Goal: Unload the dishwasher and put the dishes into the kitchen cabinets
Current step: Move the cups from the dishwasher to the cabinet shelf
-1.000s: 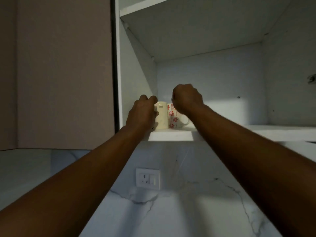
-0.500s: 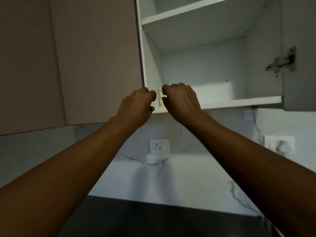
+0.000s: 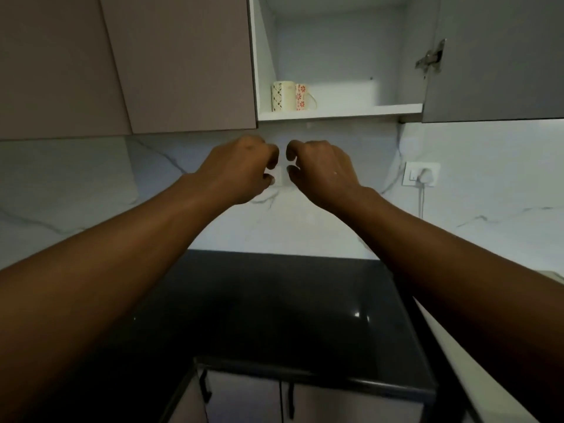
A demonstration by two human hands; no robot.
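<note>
Two mugs stand side by side at the left end of the open cabinet's bottom shelf (image 3: 351,112): a cream mug with a green pattern (image 3: 282,96) and a white mug with red flowers (image 3: 303,97), its handle turned right. My left hand (image 3: 241,169) and my right hand (image 3: 323,170) hang below the shelf in front of the marble wall. Both have loosely curled fingers and hold nothing. They are close together and well apart from the mugs.
A closed brown cabinet door (image 3: 180,62) is left of the open cabinet; its own grey door (image 3: 494,56) stands open at the right. A wall socket with a plug (image 3: 422,178) sits right. A dark countertop (image 3: 274,315) lies below, with lower cupboard doors (image 3: 244,398).
Both hands let go of the mugs and dropped below the shelf. The view tilted down, bringing the countertop and lower cupboards into sight.
</note>
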